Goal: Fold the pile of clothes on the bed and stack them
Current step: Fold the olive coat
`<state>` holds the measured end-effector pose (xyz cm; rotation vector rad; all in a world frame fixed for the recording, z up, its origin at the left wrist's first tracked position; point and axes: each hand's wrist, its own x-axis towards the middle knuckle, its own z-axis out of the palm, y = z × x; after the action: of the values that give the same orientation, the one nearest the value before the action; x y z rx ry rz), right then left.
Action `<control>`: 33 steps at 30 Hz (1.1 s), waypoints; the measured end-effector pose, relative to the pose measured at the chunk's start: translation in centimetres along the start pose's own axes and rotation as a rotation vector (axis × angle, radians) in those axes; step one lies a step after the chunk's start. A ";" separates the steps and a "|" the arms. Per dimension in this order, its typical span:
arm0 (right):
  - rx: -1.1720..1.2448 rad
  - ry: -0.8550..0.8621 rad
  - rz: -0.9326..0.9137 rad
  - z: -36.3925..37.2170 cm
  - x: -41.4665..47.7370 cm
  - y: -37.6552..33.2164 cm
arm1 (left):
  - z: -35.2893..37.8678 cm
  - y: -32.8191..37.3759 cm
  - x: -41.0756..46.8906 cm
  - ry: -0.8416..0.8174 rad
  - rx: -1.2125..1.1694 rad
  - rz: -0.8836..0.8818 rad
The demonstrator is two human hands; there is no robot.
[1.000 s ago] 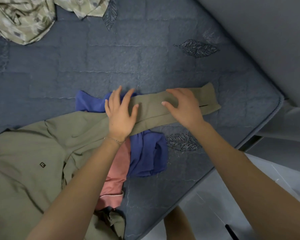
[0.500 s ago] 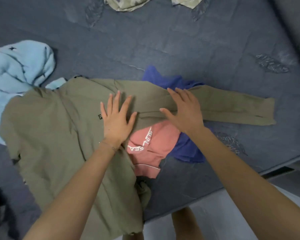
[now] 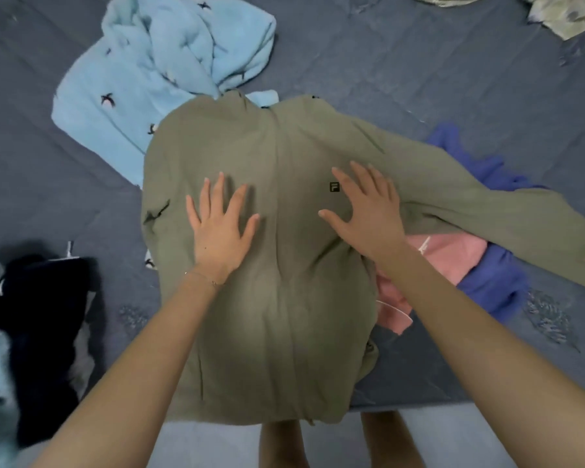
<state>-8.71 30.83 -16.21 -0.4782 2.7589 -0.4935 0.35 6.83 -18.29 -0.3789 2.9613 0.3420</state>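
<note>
The sweatshirt (image 3: 284, 282) lies spread at the near edge of the bed (image 3: 385, 62), with the left hand (image 3: 220, 231) and right hand (image 3: 368, 214) flat on it, side by side. A fleece garment (image 3: 149, 62) lies behind it to the left, partly under its shoulder, while a top (image 3: 446, 251) and a crumpled garment (image 3: 493, 282) lie under its right sleeve. A heap of clothes (image 3: 41, 315) sits well to its left, and a shirt (image 3: 568, 15) lies far behind it to the right.
</note>
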 end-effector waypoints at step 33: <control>0.107 -0.239 -0.344 5.0 8.5 -18.8 | -3.4 -13.1 -0.5 0.132 -1.032 -0.371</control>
<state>-9.63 9.64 -15.51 -0.9269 2.4158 -0.6139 3.85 -6.20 -17.59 -1.0387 2.4701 1.8070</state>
